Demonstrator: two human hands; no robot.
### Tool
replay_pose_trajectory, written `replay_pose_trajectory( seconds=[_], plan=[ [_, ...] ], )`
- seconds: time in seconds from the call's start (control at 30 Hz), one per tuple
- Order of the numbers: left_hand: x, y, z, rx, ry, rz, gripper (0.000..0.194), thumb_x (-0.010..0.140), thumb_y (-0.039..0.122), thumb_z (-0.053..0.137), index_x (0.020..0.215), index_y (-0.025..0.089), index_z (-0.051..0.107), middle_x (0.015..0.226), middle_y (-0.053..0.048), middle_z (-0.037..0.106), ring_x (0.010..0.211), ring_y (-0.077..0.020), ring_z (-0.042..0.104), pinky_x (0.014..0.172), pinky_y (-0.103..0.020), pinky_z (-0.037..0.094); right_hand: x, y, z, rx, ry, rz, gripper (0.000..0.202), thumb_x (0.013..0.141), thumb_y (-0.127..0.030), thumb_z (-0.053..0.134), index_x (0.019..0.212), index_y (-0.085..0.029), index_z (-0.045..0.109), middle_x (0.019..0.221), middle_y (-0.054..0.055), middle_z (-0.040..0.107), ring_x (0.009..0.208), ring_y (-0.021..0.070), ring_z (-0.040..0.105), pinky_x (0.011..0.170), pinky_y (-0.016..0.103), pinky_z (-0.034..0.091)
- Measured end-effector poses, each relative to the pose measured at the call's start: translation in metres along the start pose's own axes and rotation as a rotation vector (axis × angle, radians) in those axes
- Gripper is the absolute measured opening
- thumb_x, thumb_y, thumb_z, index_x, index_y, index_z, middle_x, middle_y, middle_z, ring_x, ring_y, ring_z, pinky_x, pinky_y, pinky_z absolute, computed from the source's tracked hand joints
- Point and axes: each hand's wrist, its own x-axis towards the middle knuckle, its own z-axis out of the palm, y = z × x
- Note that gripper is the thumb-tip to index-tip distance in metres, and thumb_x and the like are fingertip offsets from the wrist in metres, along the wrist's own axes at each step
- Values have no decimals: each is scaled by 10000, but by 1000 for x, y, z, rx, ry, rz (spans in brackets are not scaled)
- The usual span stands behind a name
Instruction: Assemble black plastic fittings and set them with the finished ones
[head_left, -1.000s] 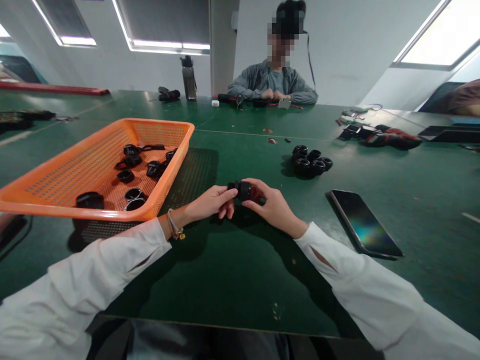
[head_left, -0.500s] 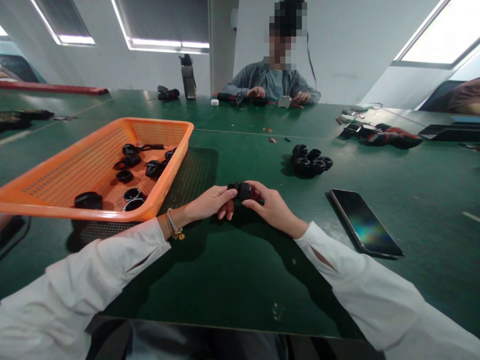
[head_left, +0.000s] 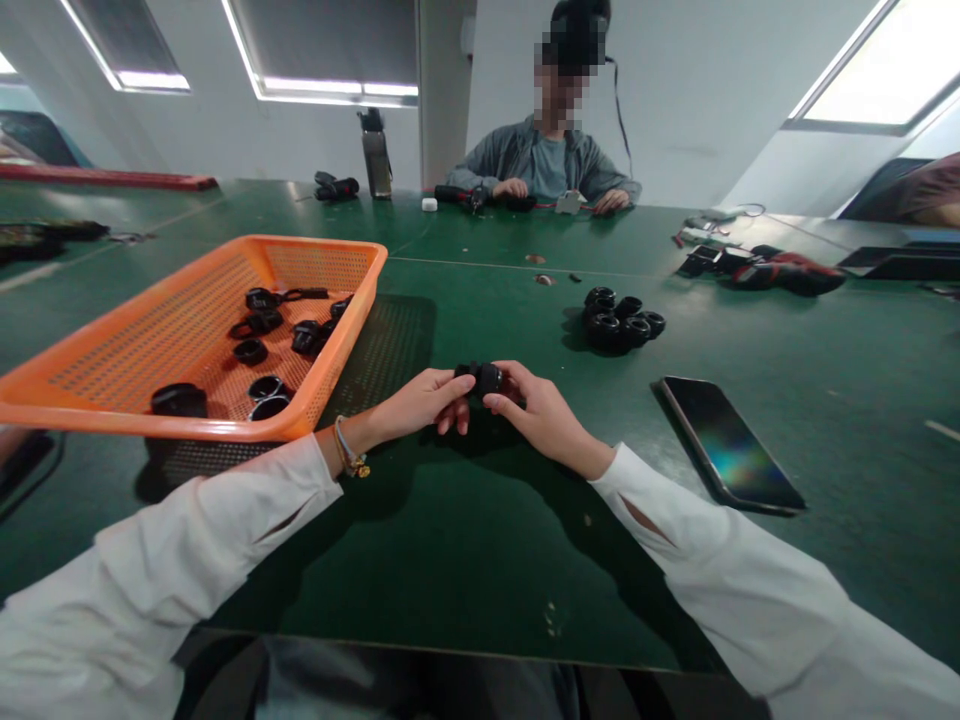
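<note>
fitting held just above the table, long axis left-right | left hand fingertips pinch its left end | right hand fingers close round its right end | both equally near

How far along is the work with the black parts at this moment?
Looks done: a cluster of black pieces sits together on the green table. In hand: the left hand and right hand pinch one black part between them. Left: loose black rings lie in the orange basket.
</note>
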Motion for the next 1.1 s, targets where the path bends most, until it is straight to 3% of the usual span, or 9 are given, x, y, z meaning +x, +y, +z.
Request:
replay_pose_trajectory(
  seconds=[0.17, 0.27, 0.37, 0.53, 0.73, 0.9, 1.1],
  plan=[
    [2, 0, -1, -155, 159, -42, 393, 879, 437, 307, 688, 136, 470, 480, 8, 541, 315, -41, 404, 322, -140, 226, 0, 3, 2, -99, 142, -85, 339, 775, -252, 535, 1096, -153, 484, 896, 65, 637, 662, 163, 576, 622, 289, 453],
    [3, 2, 0, -235, 342, -54, 291, 892, 351, 261, 761, 163, 440, 463, 48, 496, 305, -48, 395, 328, -137, 245, -1, 3, 1, -159, 124, -139, 362, 773, -232, 550, 1119, -166, 467, 993, 82, 634, 734, 177, 601, 682, 312, 472],
    [4, 3, 3, -170, 467, -46, 249, 888, 323, 251, 789, 181, 430, 470, 68, 464, 314, -59, 402, 348, -150, 282, -2, 1, 2, -240, 89, -193, 386, 784, -240, 558, 1150, -175, 455, 1073, 103, 620, 847, 204, 610, 741, 338, 478],
    [10, 0, 8, 157, 485, -67, 463, 880, 404, 239, 603, 152, 512, 401, 36, 413, 363, -92, 411, 409, -207, 329, 0, -10, 9, -448, 9, -254, 397, 804, -266, 556, 1169, -142, 461, 1033, 137, 633, 894, 250, 610, 747, 378, 480],
    [12, -1, 11, 405, 627, 0, 332, 791, 269, 308, 548, 167, 509, 547, -16, 563, 563, -138, 526, 538, -230, 389, 0, -20, 19, -480, 11, -161, 317, 822, -251, 537, 1110, -134, 472, 1010, 145, 639, 890, 252, 616, 724, 366, 479],
    [12, -3, 15, 371, 720, -4, 402, 799, 332, 273, 548, 163, 538, 574, -52, 608, 617, -165, 562, 611, -256, 404, -2, -18, 27, -364, 48, -99, 317, 839, -233, 502, 1123, -108, 436, 995, 157, 638, 848, 253, 626, 706, 354, 468],
    [12, -2, 16, 370, 708, 13, 405, 803, 325, 271, 533, 165, 526, 567, -48, 600, 593, -156, 549, 614, -256, 390, -3, -19, 30, -269, 43, -43, 271, 853, -221, 455, 1104, -122, 433, 954, 138, 640, 801, 243, 629, 671, 340, 459]
  ],
)
